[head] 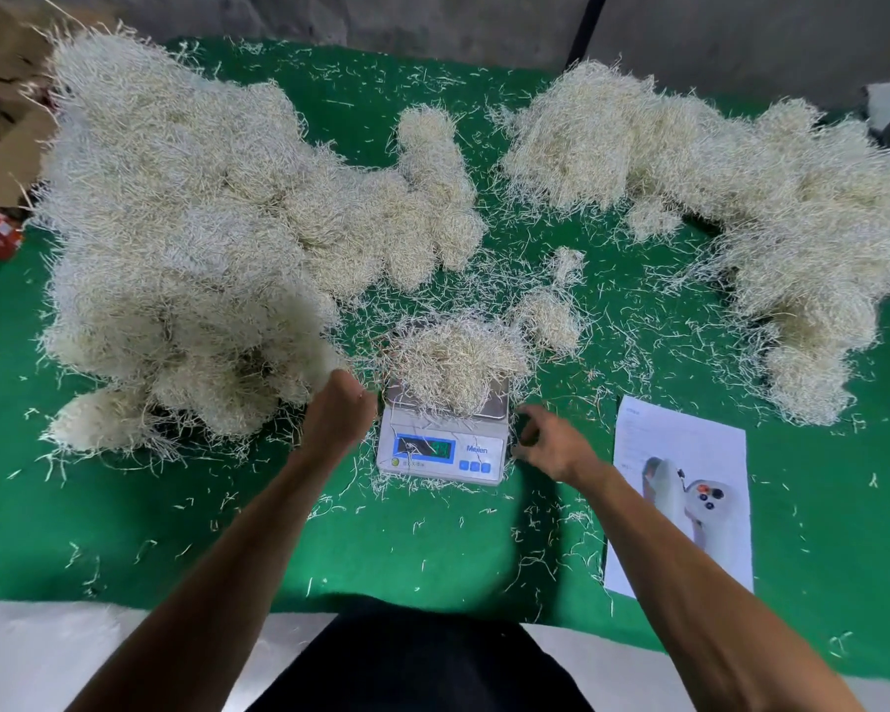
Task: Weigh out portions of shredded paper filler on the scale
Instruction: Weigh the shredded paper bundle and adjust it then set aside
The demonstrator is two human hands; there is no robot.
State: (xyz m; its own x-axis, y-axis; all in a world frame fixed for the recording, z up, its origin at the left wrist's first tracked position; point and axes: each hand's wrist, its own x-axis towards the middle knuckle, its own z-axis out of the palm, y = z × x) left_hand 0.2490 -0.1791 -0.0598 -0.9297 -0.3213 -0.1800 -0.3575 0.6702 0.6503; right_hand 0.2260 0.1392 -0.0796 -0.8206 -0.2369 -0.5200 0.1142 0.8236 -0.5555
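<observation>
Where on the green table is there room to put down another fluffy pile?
Best: the green cloth near the person, between the scale and table edge, left of the printed sheet; only stray shreds there. Also the near-left corner. Crowded: the big left heap and the right heap.

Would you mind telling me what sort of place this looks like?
Likely a packing workshop: big heaps of pale shredded paper filler on a green felt-covered table, with a small white digital scale.
</observation>
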